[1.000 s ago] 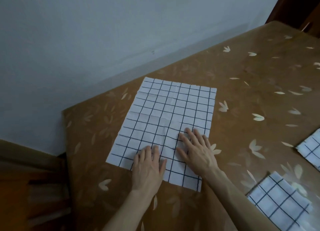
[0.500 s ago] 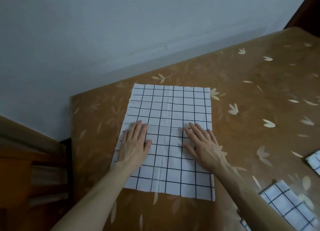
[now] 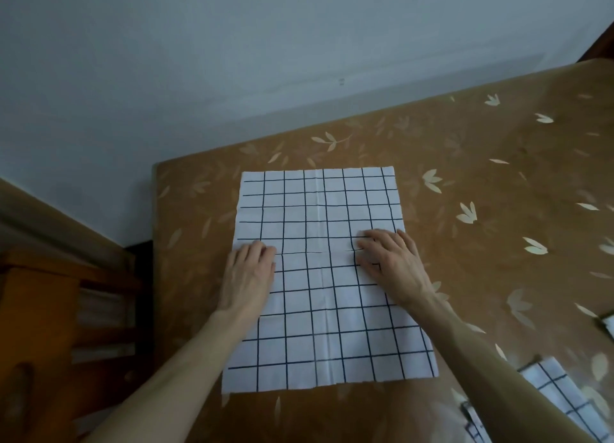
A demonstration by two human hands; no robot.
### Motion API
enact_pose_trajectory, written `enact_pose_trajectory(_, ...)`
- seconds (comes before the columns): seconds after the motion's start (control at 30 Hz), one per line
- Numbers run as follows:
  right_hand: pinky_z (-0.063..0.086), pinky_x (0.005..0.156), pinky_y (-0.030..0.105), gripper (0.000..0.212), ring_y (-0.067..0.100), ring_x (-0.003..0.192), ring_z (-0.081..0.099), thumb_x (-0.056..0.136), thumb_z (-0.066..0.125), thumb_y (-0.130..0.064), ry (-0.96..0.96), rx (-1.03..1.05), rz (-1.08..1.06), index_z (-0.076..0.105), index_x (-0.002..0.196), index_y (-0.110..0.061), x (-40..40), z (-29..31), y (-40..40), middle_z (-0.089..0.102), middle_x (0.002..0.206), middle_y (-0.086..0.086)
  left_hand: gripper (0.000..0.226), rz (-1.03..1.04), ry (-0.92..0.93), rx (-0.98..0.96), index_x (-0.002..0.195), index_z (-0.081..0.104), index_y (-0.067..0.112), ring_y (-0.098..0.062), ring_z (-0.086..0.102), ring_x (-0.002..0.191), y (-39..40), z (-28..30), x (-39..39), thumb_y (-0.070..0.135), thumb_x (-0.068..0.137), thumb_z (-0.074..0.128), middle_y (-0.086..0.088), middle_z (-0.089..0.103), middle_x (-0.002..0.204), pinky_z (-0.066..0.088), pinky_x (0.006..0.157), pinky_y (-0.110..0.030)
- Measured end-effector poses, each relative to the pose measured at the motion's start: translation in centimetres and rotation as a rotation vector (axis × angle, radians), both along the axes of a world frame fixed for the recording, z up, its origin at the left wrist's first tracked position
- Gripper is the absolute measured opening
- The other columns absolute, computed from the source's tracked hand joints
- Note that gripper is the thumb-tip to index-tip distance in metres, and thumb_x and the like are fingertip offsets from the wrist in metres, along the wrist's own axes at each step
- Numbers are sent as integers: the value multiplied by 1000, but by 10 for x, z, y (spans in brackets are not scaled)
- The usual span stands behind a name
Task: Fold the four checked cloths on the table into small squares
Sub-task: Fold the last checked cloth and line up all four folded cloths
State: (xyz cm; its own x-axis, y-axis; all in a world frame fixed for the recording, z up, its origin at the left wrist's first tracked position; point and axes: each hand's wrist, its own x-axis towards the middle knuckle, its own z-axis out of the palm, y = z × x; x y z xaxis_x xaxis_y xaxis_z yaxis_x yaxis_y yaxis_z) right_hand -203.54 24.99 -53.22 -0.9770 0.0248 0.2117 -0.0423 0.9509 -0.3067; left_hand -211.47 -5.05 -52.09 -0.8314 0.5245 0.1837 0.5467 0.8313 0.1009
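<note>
Head view, near edge: a folded cloth [image 3: 555,392] is seen at the lower right of the counter [image 3: 498,243], partly hidden by the right forearm; a sliver of another checked piece [image 3: 609,326] is cut off by the right border. How many cloths are finished cannot be told from this view.

Centre: an open cloth [image 3: 329,309] is laid flat, spread full, its near hem close to the counter's front. A lengthwise crease is visible down its middle and a faint crosswise one at mid-height.

On that crosswise line both hands are placed. The left hand [image 3: 249,273] rests at the left hem, fingers bent down onto the fabric; the right hand [image 3: 392,263] rests near the right hem, fingers likewise bent. Small puckers are noted by the fingertips. Whether fabric is actually pinched in either grip cannot be told.

Beyond: bare counter, then the wall [image 3: 232,60].

Assessment: the flattening step is judged complete and the first fold about to be started. For the next move, the side hems would need to be pinched and one half carried over the other, hems matched.
</note>
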Motion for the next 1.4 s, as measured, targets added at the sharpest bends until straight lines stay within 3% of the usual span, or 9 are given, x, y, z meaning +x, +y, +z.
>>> enact_pose_trajectory(0.17,43,103,45,9,28,103,66,90,80,-23,80,51,35,77,98,-20,2,6,9,70,115,0,12,-25,-46,111,94,71,14,-23,57,84,1,3,-8,9,87,78,0,59,94,47,73,-35)
enact_pose_trajectory(0.33,48,92,43,9,26,94,65,93,76,-21,97,132,109,79,101,-19,3,20,15,72,108,-1,10,-11,-86,209,91,72,11,-20,57,78,-7,16,-10,8,86,80,1,60,93,51,66,-34)
enact_pose_trajectory(0.47,50,86,42,11,27,98,66,94,73,-18,71,159,83,78,104,-16,-6,44,25,74,109,0,10,4,-75,232,93,73,13,-18,58,81,-16,41,-17,8,86,79,3,64,93,49,70,-31)
enact_pose_trajectory(0.67,50,87,42,12,27,93,64,99,62,-19,123,210,38,70,104,-12,-44,105,26,71,104,5,10,-7,16,242,95,72,12,-19,59,83,-19,102,-52,5,88,76,2,63,93,47,70,-31)
enact_pose_trajectory(0.83,43,96,41,10,28,94,64,97,65,-19,258,230,25,70,104,-14,-63,159,23,70,104,4,11,-16,150,286,92,70,9,-23,60,83,-20,157,-68,-1,88,72,-3,64,92,48,73,-35)
enact_pose_trajectory(1.0,42,94,43,10,30,89,63,93,72,-14,359,229,-1,71,103,-12,-41,188,15,72,103,6,18,1,229,326,91,67,11,-24,58,89,-28,181,-52,-5,85,71,-3,62,95,49,70,-36)
enact_pose_trajectory(1.13,43,95,43,13,29,92,64,92,73,-10,354,223,-19,71,104,-14,1,168,6,71,108,4,22,-42,197,296,92,60,13,-21,52,89,-38,163,-17,-7,85,67,-1,56,96,44,70,-30)
enact_pose_trajectory(1.23,42,96,42,18,27,95,63,89,76,-8,300,205,-39,71,105,-15,35,134,-1,71,110,2,30,-55,121,228,95,54,19,-20,52,90,-48,130,12,-7,85,66,2,53,99,48,75,-37)
enact_pose_trajectory(1.4,45,95,42,13,26,91,63,93,71,-10,199,173,-47,70,102,-18,82,73,-11,71,105,-2,33,-105,7,188,91,58,15,-16,53,86,-56,76,58,-12,79,71,2,55,95,44,74,-27)
